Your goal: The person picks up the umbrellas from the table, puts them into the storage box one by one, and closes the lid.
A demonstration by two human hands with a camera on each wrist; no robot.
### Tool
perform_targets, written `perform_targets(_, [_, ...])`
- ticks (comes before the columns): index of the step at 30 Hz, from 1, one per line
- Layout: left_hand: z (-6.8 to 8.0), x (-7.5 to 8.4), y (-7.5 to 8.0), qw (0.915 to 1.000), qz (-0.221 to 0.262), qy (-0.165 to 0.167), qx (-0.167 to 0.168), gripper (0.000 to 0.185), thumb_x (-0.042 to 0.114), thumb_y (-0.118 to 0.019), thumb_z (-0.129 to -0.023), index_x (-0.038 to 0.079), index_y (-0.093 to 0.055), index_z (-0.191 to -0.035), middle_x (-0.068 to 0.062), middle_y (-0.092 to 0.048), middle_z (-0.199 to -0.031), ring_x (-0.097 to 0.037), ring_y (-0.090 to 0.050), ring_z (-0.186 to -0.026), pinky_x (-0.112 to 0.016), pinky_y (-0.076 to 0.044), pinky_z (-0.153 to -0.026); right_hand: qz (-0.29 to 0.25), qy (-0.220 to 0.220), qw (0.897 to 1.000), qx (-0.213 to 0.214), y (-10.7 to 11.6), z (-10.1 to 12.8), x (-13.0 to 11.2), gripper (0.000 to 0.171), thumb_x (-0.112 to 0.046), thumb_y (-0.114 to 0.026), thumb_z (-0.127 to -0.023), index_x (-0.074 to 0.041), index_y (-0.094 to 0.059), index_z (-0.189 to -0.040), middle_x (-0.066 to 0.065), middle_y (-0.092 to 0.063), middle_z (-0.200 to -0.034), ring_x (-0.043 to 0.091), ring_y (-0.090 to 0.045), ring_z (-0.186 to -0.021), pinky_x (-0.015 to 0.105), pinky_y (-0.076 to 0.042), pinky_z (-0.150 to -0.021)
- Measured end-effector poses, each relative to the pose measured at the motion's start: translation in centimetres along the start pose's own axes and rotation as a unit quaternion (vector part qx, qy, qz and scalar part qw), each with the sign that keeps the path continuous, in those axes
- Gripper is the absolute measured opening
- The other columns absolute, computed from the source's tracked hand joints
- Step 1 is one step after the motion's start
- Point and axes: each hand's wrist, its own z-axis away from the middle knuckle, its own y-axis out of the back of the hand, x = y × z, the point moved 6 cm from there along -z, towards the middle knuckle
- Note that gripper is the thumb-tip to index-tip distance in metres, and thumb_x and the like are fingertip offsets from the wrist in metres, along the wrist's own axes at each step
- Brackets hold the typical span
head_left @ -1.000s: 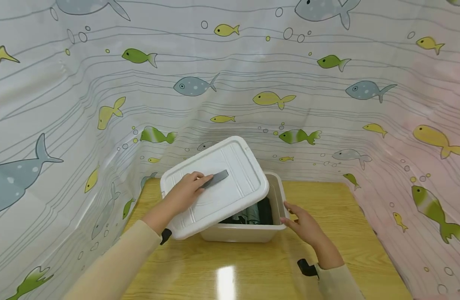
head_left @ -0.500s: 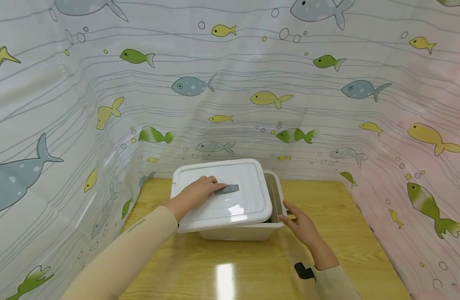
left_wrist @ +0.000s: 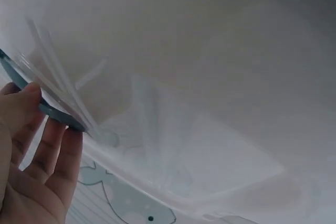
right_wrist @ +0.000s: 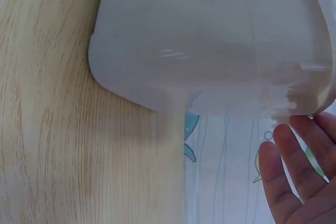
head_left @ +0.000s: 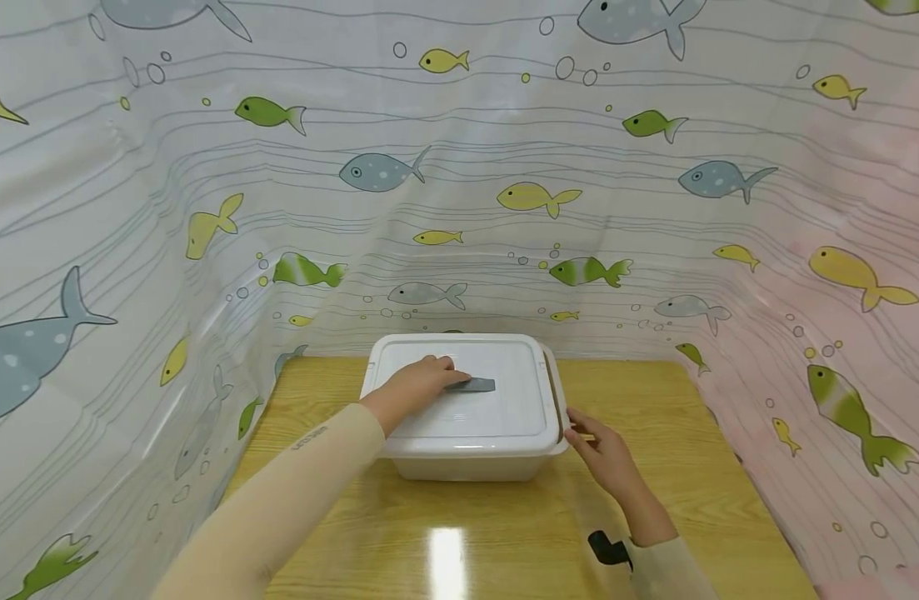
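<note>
1. Down comes the white lid point(head_left: 470, 387), from tilted up a second ago to nearly flat on the white box point(head_left: 474, 465), a thin gap open along the right edge.
2. Left hand point(head_left: 414, 387) pinches the grey handle point(head_left: 477, 385) on top.
3. Right hand point(head_left: 605, 450), fingers straight, touches the box's right rim.
4. Box sits mid-table point(head_left: 654, 500), near the fish curtain point(head_left: 204, 208).
</note>
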Motion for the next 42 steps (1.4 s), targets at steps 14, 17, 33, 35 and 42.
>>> perform_targets(14, [1.1,-1.4,1.0,0.9951,0.080,0.056,0.015,0.047,0.011,-0.064,-0.099,0.017,-0.055,-0.144,-0.005,-0.056,-0.140,-0.025,-0.052,-0.132,-0.039,-0.039,-0.111,0.005,-0.014,1.000,0.014,-0.1,-0.3,-0.5,0.048,-0.033,-0.059,-0.102,-0.005,-0.056,-0.142,0.017,-0.059,-0.136,0.034,-0.059,-0.119,0.048,-0.053,-0.092])
perform_targets(17, [2.2,-2.0,1.5,0.9933,0.091,0.066,0.028,0.043,0.013,-0.064,-0.099,0.015,-0.057,-0.142,-0.006,-0.058,-0.139,-0.025,-0.054,-0.130,-0.041,-0.041,-0.109,0.017,0.001,1.000,0.018,-0.1,-0.4,-0.9,0.048,-0.032,-0.059,-0.102,-0.004,-0.055,-0.141,0.017,-0.057,-0.137,0.035,-0.058,-0.120,0.049,-0.053,-0.091])
perform_targets(33, [8.7,-6.2,-0.9,0.9676,0.121,0.158,0.155,0.040,0.019,-0.062,-0.100,0.001,-0.059,-0.135,-0.021,-0.059,-0.133,-0.040,-0.054,-0.126,-0.054,-0.040,-0.107,0.106,0.128,0.986,0.031,-1.1,-0.2,-4.1,0.043,-0.023,-0.066,-0.099,-0.009,-0.060,-0.139,0.015,-0.054,-0.143,0.040,-0.044,-0.131,0.064,-0.040,-0.101])
perform_targets(35, [9.5,-6.7,-1.3,0.9619,0.120,0.175,0.172,0.041,0.019,-0.063,-0.099,-0.001,-0.059,-0.135,-0.023,-0.058,-0.133,-0.043,-0.053,-0.126,-0.056,-0.039,-0.107,0.108,0.127,0.986,0.028,-1.1,-0.1,-4.2,0.040,-0.023,-0.065,-0.099,-0.012,-0.062,-0.137,0.014,-0.055,-0.143,0.039,-0.044,-0.131,0.065,-0.039,-0.101])
perform_targets(42, [11.0,-8.2,-3.5,0.9429,0.146,0.253,0.161,0.055,0.029,-0.055,-0.103,-0.009,-0.047,-0.143,-0.029,-0.054,-0.138,-0.048,-0.048,-0.128,-0.057,-0.037,-0.108,0.114,0.108,0.987,0.020,-0.9,-0.2,-4.1,0.041,-0.028,-0.063,-0.100,-0.014,-0.062,-0.139,0.011,-0.054,-0.145,0.038,-0.043,-0.133,0.065,-0.038,-0.102])
